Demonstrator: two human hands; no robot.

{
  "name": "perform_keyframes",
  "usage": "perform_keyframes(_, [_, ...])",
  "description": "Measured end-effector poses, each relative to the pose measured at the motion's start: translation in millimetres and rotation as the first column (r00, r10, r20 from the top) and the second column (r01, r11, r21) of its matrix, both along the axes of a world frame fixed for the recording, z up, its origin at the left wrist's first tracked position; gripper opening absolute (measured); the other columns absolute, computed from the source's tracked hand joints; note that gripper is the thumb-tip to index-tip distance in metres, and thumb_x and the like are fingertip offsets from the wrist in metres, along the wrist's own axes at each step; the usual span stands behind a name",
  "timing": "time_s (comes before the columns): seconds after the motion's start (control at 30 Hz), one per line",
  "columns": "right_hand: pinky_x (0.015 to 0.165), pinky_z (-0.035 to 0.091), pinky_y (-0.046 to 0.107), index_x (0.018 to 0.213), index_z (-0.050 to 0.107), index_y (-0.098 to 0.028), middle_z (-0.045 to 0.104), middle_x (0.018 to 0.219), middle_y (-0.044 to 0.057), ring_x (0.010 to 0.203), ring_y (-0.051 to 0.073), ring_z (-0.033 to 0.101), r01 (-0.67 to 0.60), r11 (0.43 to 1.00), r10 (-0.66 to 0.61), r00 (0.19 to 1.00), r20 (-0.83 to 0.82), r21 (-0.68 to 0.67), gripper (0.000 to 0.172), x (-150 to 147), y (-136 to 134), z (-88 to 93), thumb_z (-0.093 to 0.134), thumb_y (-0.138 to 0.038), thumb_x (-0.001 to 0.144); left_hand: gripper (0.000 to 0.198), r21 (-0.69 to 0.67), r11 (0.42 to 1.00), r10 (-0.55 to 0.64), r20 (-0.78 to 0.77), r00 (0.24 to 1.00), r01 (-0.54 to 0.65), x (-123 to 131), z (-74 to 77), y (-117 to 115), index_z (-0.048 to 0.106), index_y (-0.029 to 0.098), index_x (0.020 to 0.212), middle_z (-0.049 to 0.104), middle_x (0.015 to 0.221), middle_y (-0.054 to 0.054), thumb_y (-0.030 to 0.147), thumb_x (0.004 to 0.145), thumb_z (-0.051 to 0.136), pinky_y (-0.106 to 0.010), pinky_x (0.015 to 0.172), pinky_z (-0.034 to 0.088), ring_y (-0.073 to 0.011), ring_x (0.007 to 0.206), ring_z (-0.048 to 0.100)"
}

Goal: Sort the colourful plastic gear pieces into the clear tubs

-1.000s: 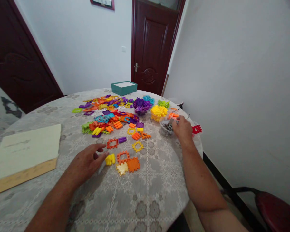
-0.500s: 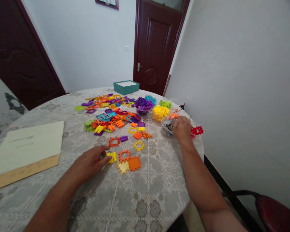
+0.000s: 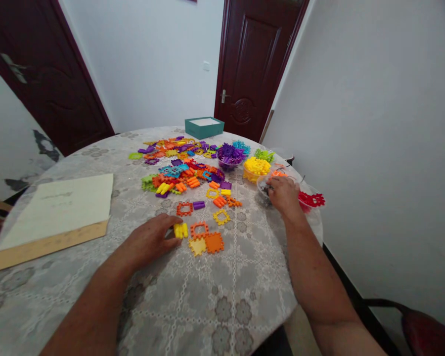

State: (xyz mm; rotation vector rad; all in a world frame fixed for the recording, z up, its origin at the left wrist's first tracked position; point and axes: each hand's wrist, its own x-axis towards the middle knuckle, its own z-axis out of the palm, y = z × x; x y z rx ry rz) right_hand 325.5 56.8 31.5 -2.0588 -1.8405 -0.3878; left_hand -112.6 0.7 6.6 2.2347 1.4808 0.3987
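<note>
My left hand [image 3: 154,240] rests on the tablecloth, thumb and forefinger apart on either side of small yellow plastic pieces [image 3: 181,230]. Close by lie an orange square frame [image 3: 199,229], a pale yellow square tile [image 3: 198,246] and a solid orange tile [image 3: 214,243], all with notched edges. My right hand [image 3: 285,197] reaches into a clear bowl [image 3: 261,187] of grey pieces; its fingertips are hidden there, so what they hold does not show. Just right of that hand sits a container of red pieces [image 3: 311,200].
Bowls of purple [image 3: 231,155] and yellow pieces [image 3: 257,167] stand beyond. A mixed heap [image 3: 187,175] of coloured pieces spreads across the middle. A green box [image 3: 204,129] is at the back. Paper [image 3: 63,205] and a tan strip [image 3: 55,243] lie left.
The view has shifted, so the table's things appear further right and slightly higher. My left thumb and forefinger now lie around the yellow pieces; my right hand stays at the grey pieces' bowl.
</note>
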Motion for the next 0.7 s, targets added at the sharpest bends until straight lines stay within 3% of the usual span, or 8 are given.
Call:
perform_keyframes(0.13, [0.108,0.027,0.058,0.109,0.077,-0.025,0.071,0.125,0.011,0.121,0.033,0.051,0.014,1.000,-0.013,1.000,0.008,-0.021,0.030,0,1,1.7,0.054,-0.022,0.091,0.045,0.026,1.000,-0.005,0.000,1.000,0.005,1,-1.7,1,0.072,0.031,0.123,0.072,0.120,-0.007,0.045,0.080,0.067,-0.041,0.097,0.048,-0.0288,0.108,0.066])
perform_keyframes(0.4, [0.099,0.037,0.048,0.102,0.073,-0.013,0.071,0.107,0.019,0.105,0.032,0.057,0.077,0.978,-0.081,0.997,0.012,0.194,0.034,9,3,0.2,0.045,-0.032,0.098,0.050,0.025,0.999,0.026,0.053,0.998,-0.028,7,-0.8,-4,0.068,0.032,0.132,0.071,0.128,-0.008,0.038,0.082,0.066,-0.044,0.101,0.046,-0.0310,0.113,0.065])
perform_keyframes(0.53, [0.093,0.041,0.047,0.098,0.074,-0.011,0.070,0.102,0.021,0.101,0.033,0.059,0.140,0.968,-0.141,0.990,-0.009,0.206,0.037,10,0,-2.8,0.045,-0.035,0.098,0.051,0.038,0.999,0.014,0.066,0.998,-0.016,10,1.2,-6,0.067,0.031,0.134,0.073,0.124,-0.010,0.033,0.083,0.063,-0.044,0.098,0.047,-0.0309,0.108,0.067])
perform_keyframes(0.63, [0.093,0.043,0.049,0.104,0.074,-0.007,0.069,0.111,0.025,0.106,0.037,0.059,0.214,0.945,-0.209,0.977,-0.049,0.246,0.036,9,-3,-1.7,0.051,-0.034,0.095,0.052,0.021,0.999,0.028,0.075,0.997,-0.030,11,4.2,-7,0.067,0.031,0.135,0.073,0.121,-0.010,0.032,0.083,0.063,-0.044,0.097,0.047,-0.0315,0.107,0.066])
perform_keyframes(0.7, [0.099,0.041,0.051,0.114,0.071,-0.007,0.066,0.124,0.025,0.117,0.037,0.056,0.171,0.919,-0.150,0.985,-0.086,0.355,0.035,3,-7,3.7,0.052,-0.028,0.094,0.053,0.010,0.999,0.034,0.070,0.997,-0.035,11,6.0,-7,0.066,0.031,0.136,0.074,0.120,-0.010,0.031,0.083,0.063,-0.043,0.096,0.047,-0.0311,0.107,0.067])
